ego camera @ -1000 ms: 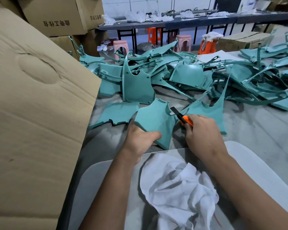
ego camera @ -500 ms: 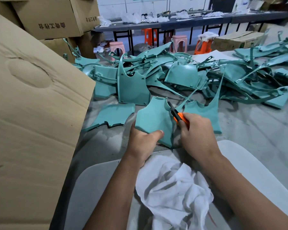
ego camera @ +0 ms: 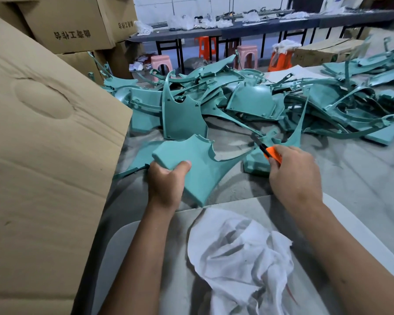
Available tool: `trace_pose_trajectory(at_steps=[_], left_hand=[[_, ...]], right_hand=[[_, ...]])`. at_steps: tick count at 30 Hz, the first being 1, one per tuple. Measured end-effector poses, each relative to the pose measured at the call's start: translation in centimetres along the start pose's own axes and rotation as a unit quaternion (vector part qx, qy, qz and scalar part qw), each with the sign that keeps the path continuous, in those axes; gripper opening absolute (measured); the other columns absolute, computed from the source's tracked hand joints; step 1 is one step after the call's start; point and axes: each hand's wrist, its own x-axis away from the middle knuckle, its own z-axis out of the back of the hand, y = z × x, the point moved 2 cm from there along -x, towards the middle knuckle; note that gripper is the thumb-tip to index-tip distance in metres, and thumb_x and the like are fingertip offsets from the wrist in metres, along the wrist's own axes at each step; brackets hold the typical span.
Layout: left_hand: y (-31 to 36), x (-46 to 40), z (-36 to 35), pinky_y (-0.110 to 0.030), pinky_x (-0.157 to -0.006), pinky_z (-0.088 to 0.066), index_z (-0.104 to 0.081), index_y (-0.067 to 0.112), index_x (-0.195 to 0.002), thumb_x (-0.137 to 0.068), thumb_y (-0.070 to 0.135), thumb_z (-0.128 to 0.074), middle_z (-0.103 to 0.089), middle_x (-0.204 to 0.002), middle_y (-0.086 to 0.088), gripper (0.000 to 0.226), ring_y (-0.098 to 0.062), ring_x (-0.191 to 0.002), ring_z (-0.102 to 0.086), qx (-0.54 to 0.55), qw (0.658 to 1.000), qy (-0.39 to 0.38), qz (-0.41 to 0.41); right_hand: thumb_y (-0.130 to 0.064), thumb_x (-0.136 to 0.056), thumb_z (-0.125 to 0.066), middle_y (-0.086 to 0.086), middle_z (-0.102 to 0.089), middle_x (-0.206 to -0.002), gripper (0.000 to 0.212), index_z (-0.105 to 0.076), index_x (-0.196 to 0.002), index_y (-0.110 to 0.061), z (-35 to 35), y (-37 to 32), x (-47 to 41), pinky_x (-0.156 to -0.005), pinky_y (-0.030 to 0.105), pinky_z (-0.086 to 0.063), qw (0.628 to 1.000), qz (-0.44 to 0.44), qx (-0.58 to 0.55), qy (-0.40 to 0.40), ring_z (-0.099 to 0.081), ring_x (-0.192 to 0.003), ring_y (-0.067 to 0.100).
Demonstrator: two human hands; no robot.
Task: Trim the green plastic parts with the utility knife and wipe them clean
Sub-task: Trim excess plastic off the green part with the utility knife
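1. We note a large tan cardboard sheet (ego camera: 46, 155) leaning at the left edge of the grey worktable (ego camera: 350, 178).
2. The left hand (ego camera: 166, 180) grips the flat teal-green plastic panel (ego camera: 198, 164), thumb on top, raised off the table.
3. The right hand (ego camera: 293, 173) is closed round the orange-handled utility knife (ego camera: 267, 152), its dark tip clear of the panel.
4. A crumpled white cloth (ego camera: 239, 258) lies nearest us.
5. A heap of teal-green plastic parts (ego camera: 271, 103) sits behind.
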Motion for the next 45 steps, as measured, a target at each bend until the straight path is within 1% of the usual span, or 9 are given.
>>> trace_pose_trajectory(at_steps=[4, 12, 21, 27, 30, 33, 37, 42, 45], left_hand=[[0.3, 0.2, 0.4, -0.016, -0.060, -0.053, -0.072, 0.024, -0.077, -0.067, 0.015, -0.063, -0.076, -0.081, 0.019, 0.016, -0.001, -0.075, -0.072, -0.039, 0.999, 0.000, -0.035], [1.1, 0.5, 0.2, -0.017, -0.073, -0.055, -0.070, 0.024, -0.093, -0.067, 0.008, -0.056, -0.076, -0.087, 0.019, 0.033, -0.001, -0.084, -0.070, 0.007, 0.998, -0.056, -0.039], [1.1, 0.3, 0.3, -0.019, -0.054, -0.053, -0.072, 0.021, -0.074, -0.063, 0.009, -0.057, -0.073, -0.070, 0.016, 0.022, -0.003, -0.062, -0.068, 0.030, 0.999, 0.010, 0.002], [0.9, 0.0, 0.8, -0.021, -0.053, -0.052, -0.072, 0.022, -0.074, -0.062, 0.006, -0.059, -0.074, -0.071, 0.013, 0.024, -0.005, -0.063, -0.069, 0.045, 0.998, 0.020, 0.028], [1.0, 0.0, 0.6, -0.024, -0.054, -0.053, -0.071, 0.018, -0.075, -0.061, 0.007, -0.058, -0.074, -0.072, 0.010, 0.022, -0.009, -0.064, -0.069, 0.045, 0.998, 0.015, 0.039], [0.7, -0.1, 0.5, -0.032, -0.056, -0.056, -0.067, 0.016, -0.073, -0.057, 0.010, -0.058, -0.071, -0.068, 0.008, 0.019, -0.019, -0.068, -0.067, 0.051, 0.994, 0.057, 0.083], [0.2, 0.1, 0.3, -0.045, -0.072, -0.058, -0.057, 0.015, -0.084, -0.054, 0.012, -0.058, -0.070, -0.086, -0.006, 0.031, -0.031, -0.079, -0.067, 0.083, 0.977, 0.111, 0.164], [0.2, 0.0, 0.8, -0.039, -0.062, -0.053, -0.059, 0.006, -0.094, -0.054, 0.013, -0.059, -0.070, -0.094, -0.017, 0.040, -0.035, -0.081, -0.070, 0.078, 0.970, 0.120, 0.196], [0.2, -0.2, 1.1, -0.026, -0.046, -0.048, -0.062, 0.000, -0.106, -0.069, 0.005, -0.062, -0.071, -0.097, -0.019, 0.038, -0.034, -0.076, -0.070, 0.075, 0.970, 0.114, 0.201]], right_hand=[[-0.012, -0.091, -0.068, 0.011, -0.066, -0.102, 0.029, -0.068, -0.120, -0.019, 0.1, 0.3, -0.3, -0.074, 0.044, -0.054, 0.999, -0.029, 0.008, 0.038, -0.060, -0.087, 0.038], [-0.009, -0.091, -0.067, 0.008, -0.062, -0.101, 0.031, -0.075, -0.120, -0.016, -0.4, 0.5, -0.7, -0.075, 0.042, -0.053, 0.999, -0.035, 0.029, 0.025, -0.059, -0.090, 0.035], [-0.014, -0.094, -0.065, 0.003, -0.054, -0.085, 0.019, -0.080, -0.103, -0.017, -0.2, 0.1, -0.8, -0.066, 0.035, -0.042, 0.997, -0.005, 0.069, -0.034, -0.055, -0.080, 0.032], [-0.009, -0.090, -0.068, 0.005, -0.066, -0.100, 0.029, -0.077, -0.115, -0.019, 0.0, -0.2, -0.5, -0.072, 0.038, -0.050, 0.998, -0.017, 0.067, -0.014, -0.060, -0.087, 0.033], [-0.005, -0.086, -0.069, 0.006, -0.070, -0.108, 0.035, -0.074, -0.117, -0.021, -0.1, -0.5, -0.4, -0.077, 0.041, -0.055, 0.998, -0.017, 0.053, -0.015, -0.063, -0.093, 0.034], [-0.006, -0.087, -0.070, 0.006, -0.070, -0.102, 0.031, -0.077, -0.114, -0.018, -0.1, -1.0, -0.2, -0.077, 0.040, -0.053, 0.998, 0.011, 0.055, -0.033, -0.063, -0.089, 0.033], [-0.012, -0.091, -0.068, 0.001, -0.063, -0.085, 0.022, -0.080, -0.108, -0.018, -0.5, -2.7, 0.8, -0.067, 0.033, -0.045, 0.993, 0.090, 0.015, -0.072, -0.056, -0.075, 0.026], [-0.015, -0.093, -0.072, -0.011, -0.056, -0.077, 0.022, -0.080, -0.113, -0.019, -0.8, -3.3, 1.3, -0.059, 0.013, -0.027, 0.979, 0.162, -0.052, -0.111, -0.047, -0.069, 0.013], [-0.018, -0.093, -0.074, -0.010, -0.058, -0.075, 0.019, -0.081, -0.110, -0.020, -0.6, -2.7, 1.2, -0.058, 0.021, -0.034, 0.981, 0.153, -0.075, -0.088, -0.051, -0.067, 0.013]])
